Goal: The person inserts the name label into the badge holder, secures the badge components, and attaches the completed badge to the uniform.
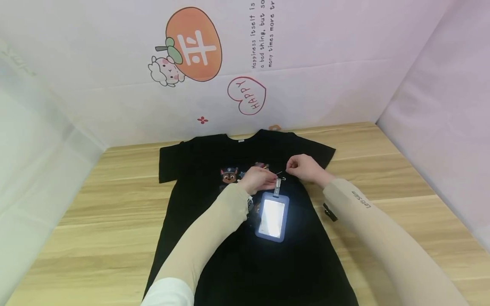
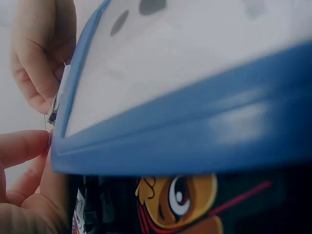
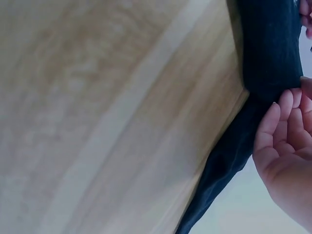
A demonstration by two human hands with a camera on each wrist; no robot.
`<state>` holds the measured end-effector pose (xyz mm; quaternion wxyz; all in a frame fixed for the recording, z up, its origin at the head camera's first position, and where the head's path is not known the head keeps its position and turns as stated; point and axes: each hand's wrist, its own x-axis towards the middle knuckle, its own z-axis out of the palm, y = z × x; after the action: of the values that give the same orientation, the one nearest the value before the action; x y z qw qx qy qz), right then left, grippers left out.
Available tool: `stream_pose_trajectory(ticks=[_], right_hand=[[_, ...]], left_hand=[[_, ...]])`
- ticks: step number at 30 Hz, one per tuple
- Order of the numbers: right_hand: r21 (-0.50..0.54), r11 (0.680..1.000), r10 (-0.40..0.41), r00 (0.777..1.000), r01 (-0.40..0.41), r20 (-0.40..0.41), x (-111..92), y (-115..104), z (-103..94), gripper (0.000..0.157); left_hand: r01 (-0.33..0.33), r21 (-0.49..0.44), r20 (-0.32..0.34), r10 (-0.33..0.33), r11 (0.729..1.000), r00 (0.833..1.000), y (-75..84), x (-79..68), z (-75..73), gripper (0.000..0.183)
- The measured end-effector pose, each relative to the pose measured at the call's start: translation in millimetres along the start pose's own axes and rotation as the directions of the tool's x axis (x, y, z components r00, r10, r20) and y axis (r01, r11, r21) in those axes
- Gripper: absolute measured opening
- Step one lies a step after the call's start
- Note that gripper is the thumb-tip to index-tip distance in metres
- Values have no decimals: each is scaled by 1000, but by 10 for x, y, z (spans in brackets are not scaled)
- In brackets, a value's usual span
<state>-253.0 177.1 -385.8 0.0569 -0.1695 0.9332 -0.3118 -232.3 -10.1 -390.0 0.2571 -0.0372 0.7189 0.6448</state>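
Observation:
A blue badge holder [image 1: 269,238] with a white card hangs by a short strap [image 1: 277,187] over a black T-shirt [image 1: 229,272]. Above the strap is an unfastened safety pin [image 1: 279,173], its thin wire and small hooked end showing. My left hand [image 1: 260,179] pinches the pin at the strap's top. My right hand [image 1: 306,169] has thumb and forefinger together at the wire's far end, its other fingers curled. In the left wrist view the badge holder [image 2: 185,131] covers most of the scene, and the thin wire spans the two hands' fingertips.
The shirt lies on a wooden tabletop [image 1: 99,221], with cartoon dog prints [image 1: 229,176] on its chest. A printed white cloth [image 1: 325,38] hangs behind the table, and white cloth screens both sides. A dark strap shows under my right forearm.

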Motion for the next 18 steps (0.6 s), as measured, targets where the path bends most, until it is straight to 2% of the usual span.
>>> stream_pose_trajectory(ticks=[6, 18], right_hand=[[47, 999, 12, 999, -11, -35, -30, -3, -2, 6], [160, 987, 17, 999, -12, -34, -66, 5, 2, 10]], left_hand=[[-5, 1, -23, 5, 1000, 1000, 12, 51, 36, 22], [5, 21, -33, -4, 1000, 999, 5, 122, 64, 20]])
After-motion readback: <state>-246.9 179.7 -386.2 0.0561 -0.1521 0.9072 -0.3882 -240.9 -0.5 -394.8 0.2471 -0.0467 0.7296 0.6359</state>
